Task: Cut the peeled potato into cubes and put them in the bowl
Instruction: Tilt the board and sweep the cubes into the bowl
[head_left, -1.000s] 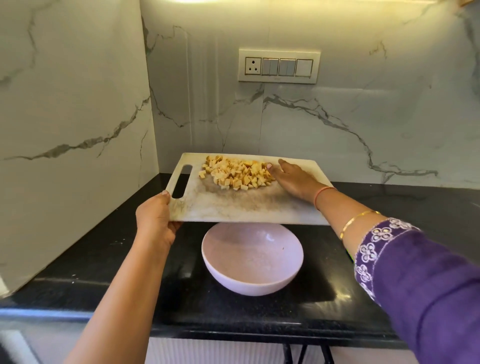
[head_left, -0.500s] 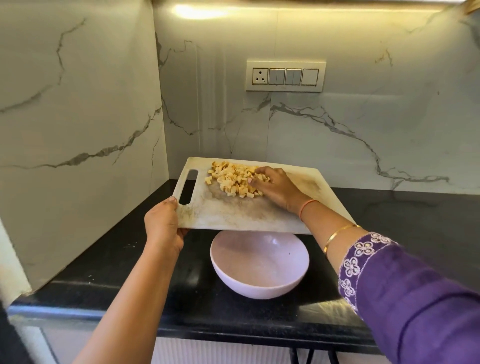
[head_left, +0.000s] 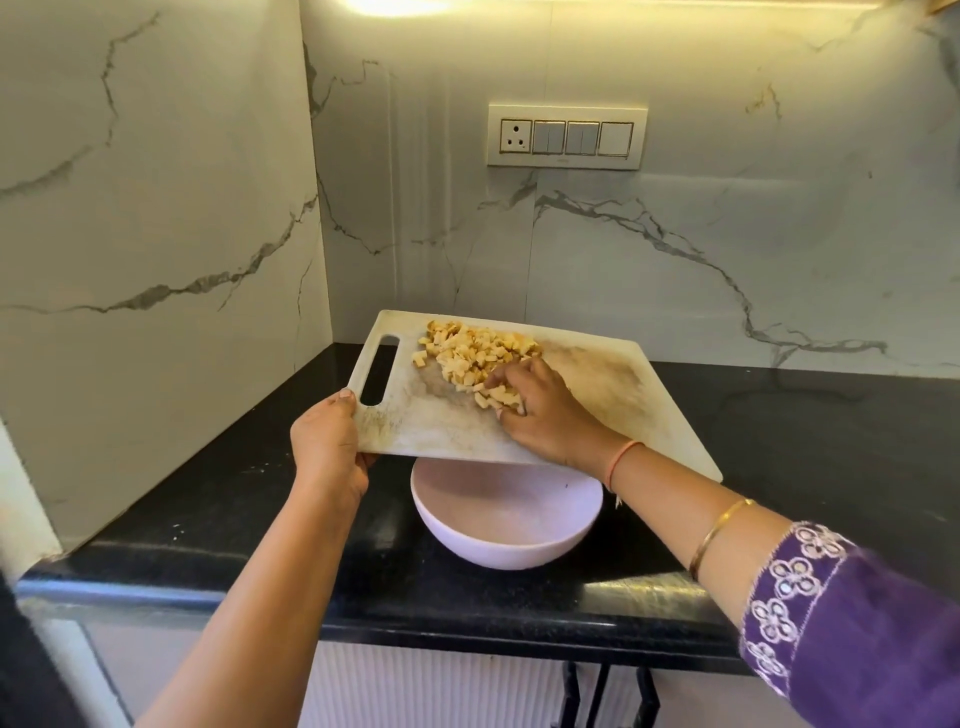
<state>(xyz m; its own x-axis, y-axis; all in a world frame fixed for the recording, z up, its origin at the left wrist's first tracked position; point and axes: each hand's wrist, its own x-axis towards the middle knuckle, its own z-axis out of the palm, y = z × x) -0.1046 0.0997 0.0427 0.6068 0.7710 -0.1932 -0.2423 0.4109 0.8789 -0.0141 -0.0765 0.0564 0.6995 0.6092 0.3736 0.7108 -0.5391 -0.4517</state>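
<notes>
White marble walls (head_left: 156, 208) meet in a corner above a black countertop (head_left: 779, 441); a switch panel (head_left: 566, 136) sits on the far wall; on the left, the left hand (head_left: 327, 452) grips the near left corner of a stained white cutting board (head_left: 613, 395) beside its handle slot, thumb on top, holding it raised off the counter; potato cubes (head_left: 467, 353) lie heaped on the board's far left part; the right hand (head_left: 545, 415) rests on the board, fingers curled over cubes at the pile's near right edge; a pale bowl (head_left: 504, 525) stands on the counter beneath the board's near edge.
</notes>
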